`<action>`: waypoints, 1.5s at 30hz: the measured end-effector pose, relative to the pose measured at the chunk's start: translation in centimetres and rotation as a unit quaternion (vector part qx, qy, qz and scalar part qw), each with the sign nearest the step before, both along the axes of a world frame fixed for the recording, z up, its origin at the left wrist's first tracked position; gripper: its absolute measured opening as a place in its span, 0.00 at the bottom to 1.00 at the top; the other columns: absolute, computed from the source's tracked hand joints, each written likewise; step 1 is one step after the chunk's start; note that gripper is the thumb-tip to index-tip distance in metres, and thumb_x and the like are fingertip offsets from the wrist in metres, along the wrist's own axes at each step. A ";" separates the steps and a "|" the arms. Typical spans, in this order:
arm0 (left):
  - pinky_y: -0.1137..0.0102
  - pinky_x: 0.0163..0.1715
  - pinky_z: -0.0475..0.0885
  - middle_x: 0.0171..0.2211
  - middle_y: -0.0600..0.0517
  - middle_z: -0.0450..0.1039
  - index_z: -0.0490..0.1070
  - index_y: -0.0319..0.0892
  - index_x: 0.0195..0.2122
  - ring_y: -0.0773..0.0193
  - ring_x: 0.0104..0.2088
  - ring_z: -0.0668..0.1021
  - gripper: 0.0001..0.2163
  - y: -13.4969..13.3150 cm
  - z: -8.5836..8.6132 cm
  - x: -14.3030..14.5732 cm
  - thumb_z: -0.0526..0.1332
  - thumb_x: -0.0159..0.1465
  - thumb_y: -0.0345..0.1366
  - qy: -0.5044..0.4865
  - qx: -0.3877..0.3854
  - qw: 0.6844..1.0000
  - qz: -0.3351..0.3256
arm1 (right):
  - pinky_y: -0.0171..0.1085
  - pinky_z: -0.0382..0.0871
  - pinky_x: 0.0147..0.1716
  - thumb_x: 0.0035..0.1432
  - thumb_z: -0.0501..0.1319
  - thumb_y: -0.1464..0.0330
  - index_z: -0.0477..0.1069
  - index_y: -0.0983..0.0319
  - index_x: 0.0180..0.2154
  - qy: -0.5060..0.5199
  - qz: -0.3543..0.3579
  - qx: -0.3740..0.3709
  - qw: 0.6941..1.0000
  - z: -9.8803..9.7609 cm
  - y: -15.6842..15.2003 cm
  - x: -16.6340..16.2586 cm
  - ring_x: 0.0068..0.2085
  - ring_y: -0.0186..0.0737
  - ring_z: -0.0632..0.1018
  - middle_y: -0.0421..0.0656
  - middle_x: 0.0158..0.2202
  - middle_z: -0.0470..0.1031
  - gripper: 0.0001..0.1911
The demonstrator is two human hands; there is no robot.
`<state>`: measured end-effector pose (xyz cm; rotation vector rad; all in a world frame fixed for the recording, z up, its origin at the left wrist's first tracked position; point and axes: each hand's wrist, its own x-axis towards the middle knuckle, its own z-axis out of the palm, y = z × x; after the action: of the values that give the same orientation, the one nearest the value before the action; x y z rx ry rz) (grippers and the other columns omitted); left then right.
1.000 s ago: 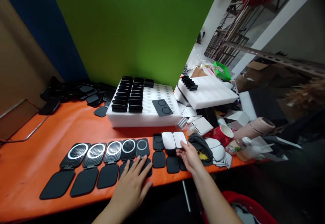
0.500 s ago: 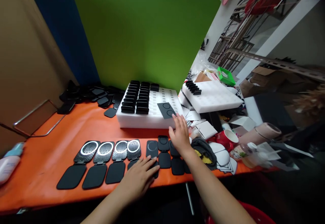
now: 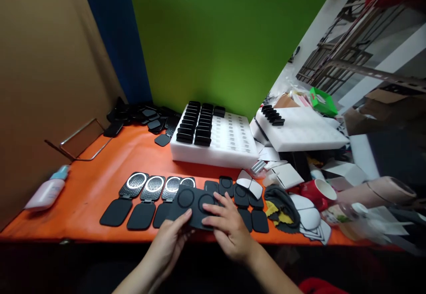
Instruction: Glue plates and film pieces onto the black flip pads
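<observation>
Both of my hands hold a dark grey sheet (image 3: pixel 193 204) printed with two round rings, just above the front edge of the orange table (image 3: pixel 100 169). My left hand (image 3: pixel 171 240) grips its near left edge with the thumb on top. My right hand (image 3: pixel 229 227) lies over its right side, fingers bent on it. Under and behind the sheet runs a row of black hinged pads (image 3: pixel 146 196); the left ones carry silver-ringed mesh discs, the right ones plain black recesses (image 3: pixel 233 192). Two white film pieces (image 3: pixel 249 184) lie on the pads at the right.
A white foam tray (image 3: pixel 219 141) with rows of black parts stands behind the pads, a second foam tray (image 3: pixel 299 127) to its right. A red mug (image 3: pixel 316 192), black cloth (image 3: pixel 281 203), white films (image 3: pixel 308 216) and clutter fill the right. A pink bottle (image 3: pixel 46 192) lies left; loose black parts (image 3: pixel 143 118) far left.
My right hand reached to the foam tray, took the grey ringed sheet off it and brought it down to the front. My left hand left the pads and joined on the sheet. View shifted left.
</observation>
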<state>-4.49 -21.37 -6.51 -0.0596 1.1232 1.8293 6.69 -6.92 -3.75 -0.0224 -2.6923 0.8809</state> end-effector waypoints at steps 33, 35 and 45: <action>0.54 0.50 0.60 0.49 0.45 0.69 0.59 0.43 0.56 0.48 0.50 0.69 0.31 -4.7 1.0 -0.5 0.65 0.51 0.42 0.124 0.105 0.957 -0.239 | 0.37 0.68 0.34 0.55 0.57 0.62 0.67 0.61 0.36 -0.061 -0.185 -0.400 0.895 -1.6 -2.6 -1.2 0.35 0.40 0.73 0.44 0.34 0.71 0.10; 0.53 0.49 0.62 0.48 0.46 0.70 0.59 0.44 0.56 0.48 0.48 0.70 0.30 -4.9 0.7 -1.1 0.64 0.52 0.43 0.158 0.093 0.954 -0.236 | 0.33 0.65 0.29 0.53 0.59 0.61 0.65 0.62 0.30 -0.088 -0.169 -0.431 0.882 -1.8 -1.7 -1.8 0.29 0.35 0.70 0.40 0.26 0.67 0.10; 0.59 0.53 0.61 0.51 0.52 0.68 0.66 0.51 0.50 0.59 0.52 0.69 0.16 -4.1 -0.5 -4.6 0.55 0.60 0.35 0.648 -0.118 0.702 -0.269 | 0.31 0.62 0.26 0.53 0.57 0.62 0.63 0.60 0.31 -0.085 -0.089 -0.393 0.911 -4.0 2.4 -9.3 0.26 0.32 0.67 0.36 0.26 0.64 0.09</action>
<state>-9.05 -25.44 -7.03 1.4692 1.9948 0.9851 -2.62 -4.48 -7.74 -0.5297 -2.2289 1.8938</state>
